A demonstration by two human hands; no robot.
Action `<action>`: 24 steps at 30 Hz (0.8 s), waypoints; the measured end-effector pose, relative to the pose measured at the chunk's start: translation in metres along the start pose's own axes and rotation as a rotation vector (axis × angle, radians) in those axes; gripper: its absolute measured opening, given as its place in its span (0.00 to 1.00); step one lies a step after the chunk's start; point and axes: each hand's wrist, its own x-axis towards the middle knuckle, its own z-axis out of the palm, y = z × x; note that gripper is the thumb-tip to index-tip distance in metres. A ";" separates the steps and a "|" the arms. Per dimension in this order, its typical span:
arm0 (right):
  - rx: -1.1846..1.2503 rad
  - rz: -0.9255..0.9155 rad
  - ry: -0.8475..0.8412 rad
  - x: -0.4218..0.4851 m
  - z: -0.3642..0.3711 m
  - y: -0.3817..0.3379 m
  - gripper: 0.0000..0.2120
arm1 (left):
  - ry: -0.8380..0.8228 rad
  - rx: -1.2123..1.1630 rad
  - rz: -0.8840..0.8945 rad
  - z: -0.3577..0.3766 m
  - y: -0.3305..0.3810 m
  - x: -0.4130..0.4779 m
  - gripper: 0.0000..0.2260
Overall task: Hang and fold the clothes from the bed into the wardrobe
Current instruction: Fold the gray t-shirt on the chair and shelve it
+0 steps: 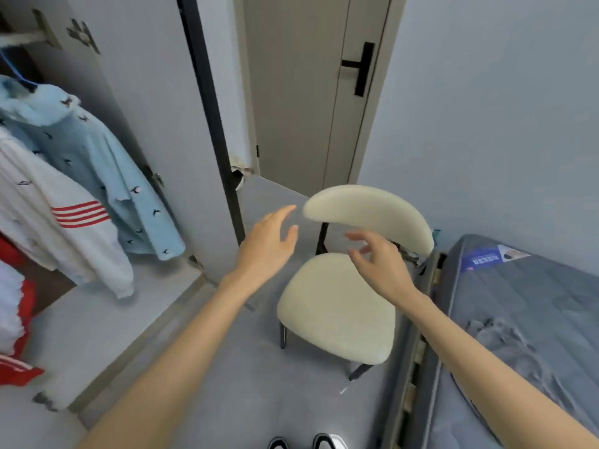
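The open wardrobe fills the left side. Inside hang a light blue shirt with small birds, a white top with red stripes and a red and white garment. The bed's grey mattress lies at the right with no clothes on the part I see. My left hand and my right hand are both raised in front of me over a cream chair, fingers relaxed and holding nothing.
The cream chair stands between wardrobe and bed, its backrest just beyond my hands. The white wardrobe door stands open with a black edge. A closed beige room door is behind. Grey floor lies below me.
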 end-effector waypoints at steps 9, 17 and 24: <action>-0.051 0.417 0.190 -0.098 -0.053 0.109 0.15 | -0.349 -0.103 0.208 0.124 0.070 0.004 0.19; -0.064 0.700 0.217 -0.165 -0.072 0.210 0.14 | -0.588 -0.080 0.308 0.238 0.119 -0.011 0.19; -0.064 0.852 0.068 -0.168 -0.064 0.334 0.15 | -0.742 -0.076 0.198 0.362 0.126 -0.006 0.19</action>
